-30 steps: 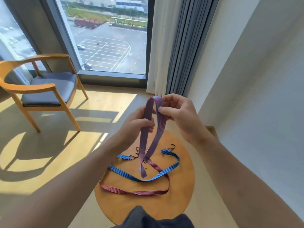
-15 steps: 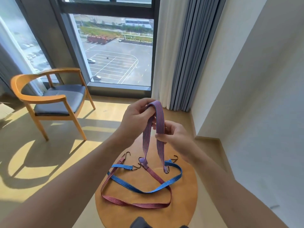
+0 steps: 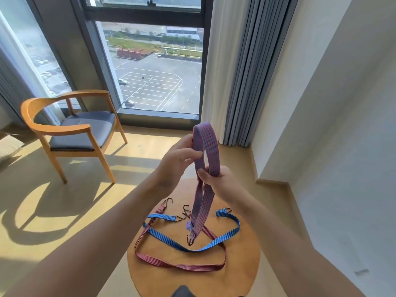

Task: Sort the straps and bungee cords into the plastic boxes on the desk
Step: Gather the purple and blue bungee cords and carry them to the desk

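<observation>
Both hands hold purple cord [image 3: 205,151] folded, hanging vertically

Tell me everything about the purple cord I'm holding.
The purple cord is a flat elastic-looking band with red stripes, folded into an upright loop. The left hand pinches it near the top; the right hand grips it lower. Both ends hang over the round table, a dark hook at the tip.

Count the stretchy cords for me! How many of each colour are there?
purple cord: 1
blue cord: 1
red cord: 1
Total: 3
</observation>
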Available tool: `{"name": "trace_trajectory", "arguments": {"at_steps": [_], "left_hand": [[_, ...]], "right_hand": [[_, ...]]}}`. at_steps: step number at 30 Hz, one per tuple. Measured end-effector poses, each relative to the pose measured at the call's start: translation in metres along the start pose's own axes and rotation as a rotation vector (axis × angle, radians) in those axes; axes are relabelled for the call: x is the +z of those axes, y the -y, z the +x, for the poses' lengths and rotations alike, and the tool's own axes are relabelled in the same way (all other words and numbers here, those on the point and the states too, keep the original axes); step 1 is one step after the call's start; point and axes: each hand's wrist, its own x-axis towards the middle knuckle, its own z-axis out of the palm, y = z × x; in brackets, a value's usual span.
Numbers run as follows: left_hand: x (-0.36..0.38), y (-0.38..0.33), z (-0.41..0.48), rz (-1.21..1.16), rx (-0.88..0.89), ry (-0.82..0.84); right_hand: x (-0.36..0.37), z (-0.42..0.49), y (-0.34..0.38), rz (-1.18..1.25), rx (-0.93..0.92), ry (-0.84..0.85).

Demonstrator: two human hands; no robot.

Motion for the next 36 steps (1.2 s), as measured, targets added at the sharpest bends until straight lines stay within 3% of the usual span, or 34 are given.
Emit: {"name": "trace_trajectory", "arguments": {"at_steps": [6,9,13,20,29,36], "left_hand": [[-0.016,0.048,-0.018,0.012,-0.263,0.328],[-0.013,0.064,-0.026,0.211,-0.369,0.382],[0.005,0.073,-0.03,0.279,-0.381,0.267],[0.001,0.06,-0.013,-0.17,-0.351,-0.175],[-0.004,0.055,-0.017,-0.37,-0.376,-0.298],[-0.007,0.058,-0.027,-0.524,-0.404,-0.328]], "right_hand": [[-0.006,-0.004,0.013,0.173,-0.031,0.068],[-0.012,-0.004,0.019,0.177,-0.061,0.046],[-0.017,-0.004,0.024,0.12,-0.098,-0.041],[-0.011,-0.023,-0.019,0.002,-0.025,-0.186],[0.022,-0.032,-0.061,0.024,0.081,0.117],[0.048,-0.028,-0.059,0.076,0.079,0.202]]}}
